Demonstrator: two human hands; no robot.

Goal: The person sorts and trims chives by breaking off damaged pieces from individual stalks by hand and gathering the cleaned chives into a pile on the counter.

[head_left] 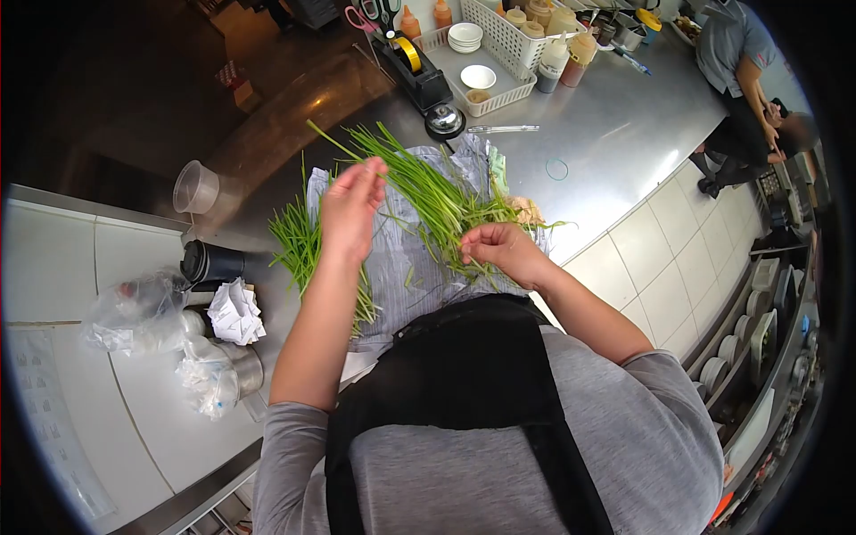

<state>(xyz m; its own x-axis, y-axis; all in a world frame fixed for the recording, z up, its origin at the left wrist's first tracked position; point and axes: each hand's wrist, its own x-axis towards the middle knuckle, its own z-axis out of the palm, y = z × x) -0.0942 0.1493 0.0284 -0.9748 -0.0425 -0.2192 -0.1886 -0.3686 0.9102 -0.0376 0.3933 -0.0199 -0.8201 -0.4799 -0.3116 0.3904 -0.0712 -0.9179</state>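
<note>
A bunch of long green chives [415, 183] lies across a striped grey cloth [392, 250] on the steel counter. My left hand [350, 209] is raised at the bunch's left edge, fingers pinched on a chive stalk that reaches up and left. By the paler, ragged lower ends, my right hand [501, 251] has thumb and fingertips pressed together; what is in them is too small to make out. Left of my left forearm sits a second pile of chives [297, 234], partly covered by the arm. Loose bits of green lie on the cloth between the hands.
Behind the cloth stand a call bell [444, 120], a tape dispenser [415, 76] and a white basket [499, 98] with small bowls. Sauce bottles [571, 61] line the back. A clear cup [196, 187] and crumpled paper [236, 312] are left. Another person [736, 62] is far right.
</note>
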